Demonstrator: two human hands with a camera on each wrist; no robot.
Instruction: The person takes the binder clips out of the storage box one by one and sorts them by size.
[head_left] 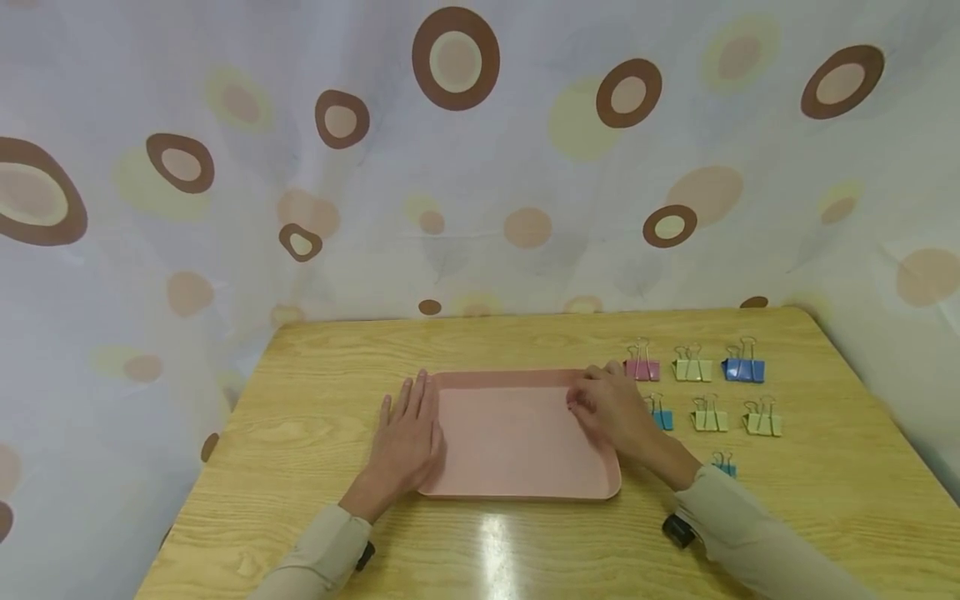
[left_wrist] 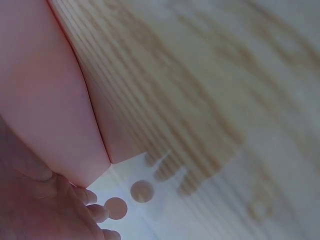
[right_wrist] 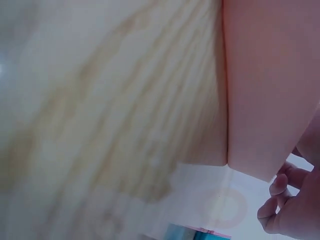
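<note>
A pink rectangular tray (head_left: pixel 513 442) lies on the wooden table. My left hand (head_left: pixel 405 442) rests against the tray's left side with its fingers straight and pointing away; in the left wrist view its palm (left_wrist: pixel 30 200) is beside the tray wall (left_wrist: pixel 45 100). Over the tray's right side is my right hand (head_left: pixel 611 412), fingers bent, pinching a tiny reddish thing (head_left: pixel 572 406) at the fingertips. Most of that thing is hidden, so its kind is unclear. The right wrist view shows the curled fingers (right_wrist: pixel 280 187) beyond the tray wall (right_wrist: pixel 265 85).
Binder clips stand in rows right of the tray: pink (head_left: pixel 642 370), pale green (head_left: pixel 693 370) and dark blue (head_left: pixel 744 370) at the back, a light-blue one (head_left: pixel 662 418) and two pale green ones (head_left: pixel 710 420) in the middle, a small blue one (head_left: pixel 724 468) in front. A patterned curtain (head_left: pixel 480 167) hangs behind.
</note>
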